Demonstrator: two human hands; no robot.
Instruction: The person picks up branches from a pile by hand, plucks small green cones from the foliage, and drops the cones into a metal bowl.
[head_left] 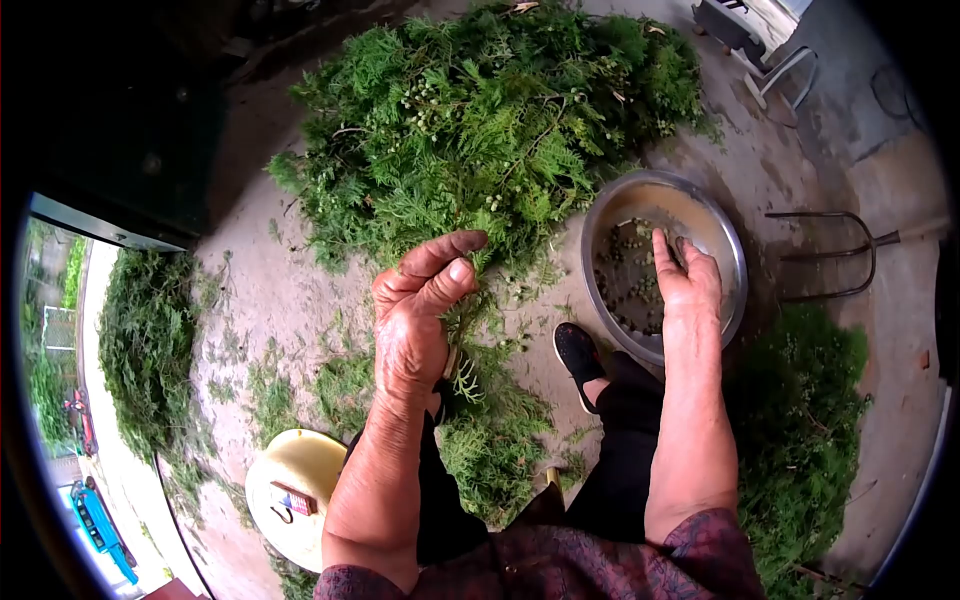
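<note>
The left hand (412, 325) has its grip pinching a green sprig (465, 382); the right hand (690, 283), grip spread, hovers over berries (625, 268) in a metal basin (697, 215).

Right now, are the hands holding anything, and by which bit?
The left hand seems to hold a twig, gripped part hidden; for the right hand, I can't tell.

Sprig: feathery and light green, the sprig (464, 384) shows just beside your left wrist, its fanned tips free; whether your left hand (415, 315) grips its stem is hidden.
Basin: a round, wide-rimmed metal basin (640, 198) rests upright on the floor (240, 375), beneath the spread fingers of your right hand (690, 285).
Cones: small, roundish, green to dark cones (622, 282) lie loose across the basin's bottom, thickest toward its left side.
</note>
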